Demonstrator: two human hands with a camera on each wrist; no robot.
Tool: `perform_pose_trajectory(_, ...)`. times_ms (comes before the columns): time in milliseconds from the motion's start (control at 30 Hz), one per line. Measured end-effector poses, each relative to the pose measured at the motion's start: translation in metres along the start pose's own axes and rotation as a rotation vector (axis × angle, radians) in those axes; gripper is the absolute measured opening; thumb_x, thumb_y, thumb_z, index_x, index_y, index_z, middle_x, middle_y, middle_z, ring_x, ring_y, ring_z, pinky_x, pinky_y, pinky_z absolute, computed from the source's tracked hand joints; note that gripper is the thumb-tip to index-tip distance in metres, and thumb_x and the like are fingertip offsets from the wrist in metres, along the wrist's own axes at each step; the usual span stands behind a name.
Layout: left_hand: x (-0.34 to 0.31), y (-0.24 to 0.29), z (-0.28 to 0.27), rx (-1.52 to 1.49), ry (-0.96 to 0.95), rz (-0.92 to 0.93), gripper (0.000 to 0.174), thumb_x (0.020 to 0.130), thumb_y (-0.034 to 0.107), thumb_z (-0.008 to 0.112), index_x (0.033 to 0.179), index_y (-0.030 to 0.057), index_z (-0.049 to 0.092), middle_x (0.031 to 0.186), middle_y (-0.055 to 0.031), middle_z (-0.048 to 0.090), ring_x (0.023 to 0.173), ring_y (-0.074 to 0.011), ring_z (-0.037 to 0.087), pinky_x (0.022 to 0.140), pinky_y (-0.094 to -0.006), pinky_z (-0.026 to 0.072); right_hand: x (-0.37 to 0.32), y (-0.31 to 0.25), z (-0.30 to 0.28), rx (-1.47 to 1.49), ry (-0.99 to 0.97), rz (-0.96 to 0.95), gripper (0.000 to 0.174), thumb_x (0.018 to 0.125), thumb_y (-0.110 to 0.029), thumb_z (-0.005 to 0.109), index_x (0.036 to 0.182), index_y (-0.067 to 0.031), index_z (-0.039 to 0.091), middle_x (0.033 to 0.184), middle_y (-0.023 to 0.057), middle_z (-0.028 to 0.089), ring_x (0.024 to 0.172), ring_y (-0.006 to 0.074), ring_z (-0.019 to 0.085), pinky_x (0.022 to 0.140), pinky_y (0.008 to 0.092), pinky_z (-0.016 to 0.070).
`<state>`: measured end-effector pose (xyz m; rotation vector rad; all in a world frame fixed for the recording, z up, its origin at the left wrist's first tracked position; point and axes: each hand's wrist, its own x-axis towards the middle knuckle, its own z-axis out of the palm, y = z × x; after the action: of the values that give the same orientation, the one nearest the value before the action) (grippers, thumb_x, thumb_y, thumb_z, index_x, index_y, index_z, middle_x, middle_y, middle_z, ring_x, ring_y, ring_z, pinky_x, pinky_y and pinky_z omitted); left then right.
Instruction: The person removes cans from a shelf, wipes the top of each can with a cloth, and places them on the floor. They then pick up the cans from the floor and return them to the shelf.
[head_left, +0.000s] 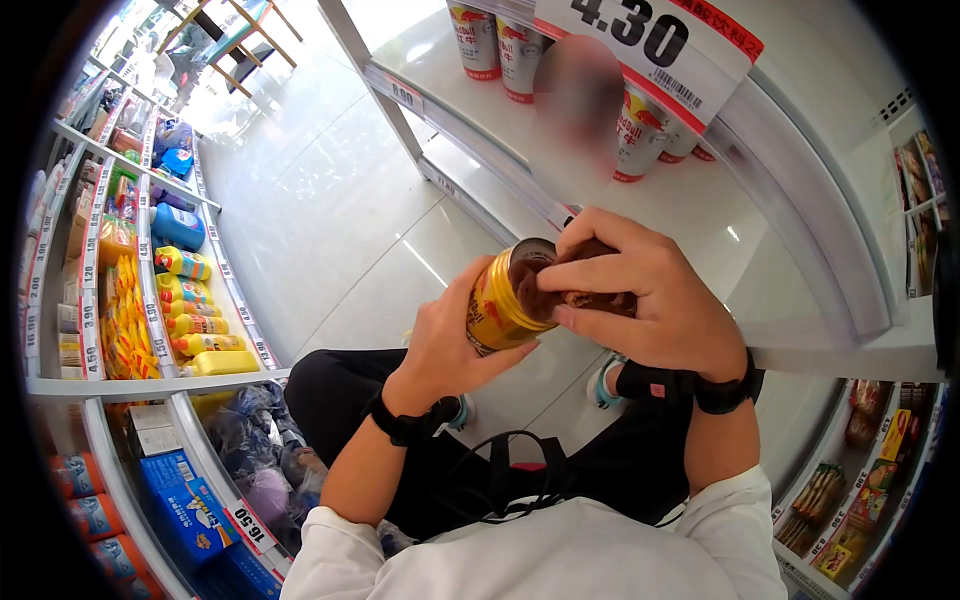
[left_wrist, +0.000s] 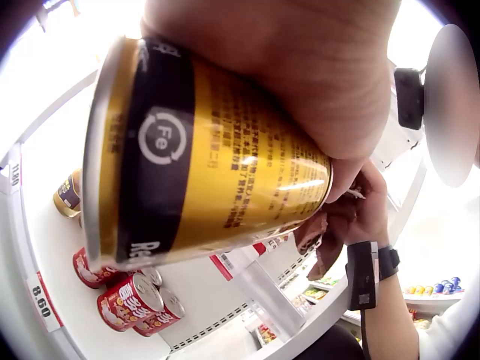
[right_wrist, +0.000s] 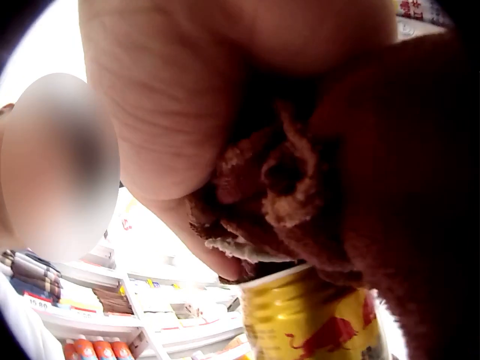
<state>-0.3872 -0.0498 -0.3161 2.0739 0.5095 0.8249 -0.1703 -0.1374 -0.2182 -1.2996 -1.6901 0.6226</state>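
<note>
My left hand (head_left: 440, 335) grips a yellow-gold Red Bull can (head_left: 492, 308) round its side, tilted with one end toward my right hand (head_left: 655, 285). Between the fingers and thumb of that right hand is a bunched brown cloth (head_left: 600, 300), pressed against the can's end. In the left wrist view the can (left_wrist: 232, 157) shows its dark band and small print, and the cloth (left_wrist: 311, 236) lies beyond its far end. Up close in the right wrist view, the crumpled cloth (right_wrist: 289, 195) has frayed edges and meets the can's rim. The fingers partly hide this end.
A white shelf (head_left: 745, 290) beside the hands carries several red-and-white cans (head_left: 637, 130) behind a price card (head_left: 640, 45). Shelves of bottles (head_left: 195, 320) and packets line the left. Red cans (left_wrist: 129, 300) stand on a shelf in the left wrist view.
</note>
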Motion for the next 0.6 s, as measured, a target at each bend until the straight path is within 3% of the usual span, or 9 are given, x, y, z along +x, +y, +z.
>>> perform_pose_trajectory(200, -0.005, -0.005, -0.012, 0.070, 0.064, 0.146, 0.086, 0.067, 0.018, 0.091, 0.136, -0.0035, 0.045, 0.114, -0.0198, 0.066, 0.097, -0.0325, 0.071, 0.086, -0.0372, 0.0572, -0.008, -0.026, -0.010, -0.206, -0.125, 0.006, 0.021, 0.075, -0.010, 0.076, 0.095, -0.0077, 0.077, 0.094, 0.0058, 0.065, 0.074, 0.0236, 0.063, 0.064, 0.0335, 0.0499)
perform_pose_trajectory(267, -0.005, -0.003, -0.008, 0.014, 0.078, 0.150, 0.086, 0.068, 0.018, 0.091, 0.137, -0.0039, 0.043, 0.115, -0.0193, 0.066, 0.100, -0.0308, 0.070, 0.089, -0.0370, 0.0557, -0.009, -0.032, -0.006, -0.433, 0.019, 0.015, 0.020, 0.075, -0.010, 0.076, 0.095, -0.0062, 0.076, 0.092, 0.0063, 0.064, 0.074, 0.0226, 0.064, 0.063, 0.0329, 0.0511)
perform_pose_trajectory(300, -0.006, -0.002, -0.006, -0.045, 0.091, 0.152, 0.087, 0.069, 0.018, 0.090, 0.138, -0.0044, 0.042, 0.116, -0.0188, 0.065, 0.103, -0.0292, 0.069, 0.091, -0.0368, 0.0542, -0.009, -0.032, -0.003, -0.429, 0.019, 0.016, 0.020, 0.075, -0.010, 0.076, 0.095, -0.0062, 0.076, 0.092, 0.0063, 0.064, 0.074, 0.0226, 0.064, 0.063, 0.0329, 0.0511)
perform_pose_trajectory(367, -0.010, -0.003, -0.001, -0.134, 0.098, 0.112, 0.089, 0.070, 0.018, 0.090, 0.139, -0.0047, 0.040, 0.118, -0.0184, 0.064, 0.106, -0.0276, 0.067, 0.094, -0.0365, 0.0523, -0.009, -0.025, 0.005, -0.125, 0.298, 0.146, 0.019, 0.077, -0.008, 0.075, 0.095, -0.0045, 0.074, 0.091, 0.0072, 0.062, 0.074, 0.0214, 0.066, 0.064, 0.0319, 0.0524)
perform_pose_trajectory(400, -0.012, -0.004, 0.000, -0.226, 0.107, 0.077, 0.090, 0.070, 0.017, 0.090, 0.141, -0.0050, 0.039, 0.120, -0.0181, 0.063, 0.110, -0.0259, 0.065, 0.096, -0.0363, 0.0504, -0.008, -0.016, 0.007, -0.197, 0.369, -0.018, 0.019, 0.078, -0.007, 0.074, 0.097, -0.0038, 0.074, 0.090, 0.0079, 0.061, 0.074, 0.0210, 0.066, 0.065, 0.0310, 0.0532)
perform_pose_trajectory(500, -0.014, -0.005, 0.000, -0.266, 0.055, 0.104, 0.092, 0.071, 0.016, 0.090, 0.143, -0.0055, 0.036, 0.124, -0.0178, 0.061, 0.113, -0.0245, 0.063, 0.099, -0.0370, 0.0485, -0.009, -0.018, 0.011, -0.013, 0.375, -0.010, 0.019, 0.078, -0.008, 0.074, 0.097, -0.0043, 0.075, 0.092, 0.0087, 0.062, 0.074, 0.0218, 0.066, 0.065, 0.0307, 0.0526)
perform_pose_trajectory(600, -0.009, -0.003, 0.003, -0.254, 0.024, 0.128, 0.092, 0.070, 0.017, 0.090, 0.142, -0.0053, 0.037, 0.123, -0.0177, 0.062, 0.111, -0.0253, 0.064, 0.097, -0.0365, 0.0499, -0.010, -0.013, 0.016, -0.078, 0.294, -0.068, 0.020, 0.078, -0.010, 0.075, 0.097, -0.0044, 0.075, 0.093, 0.0086, 0.063, 0.074, 0.0226, 0.066, 0.065, 0.0306, 0.0527)
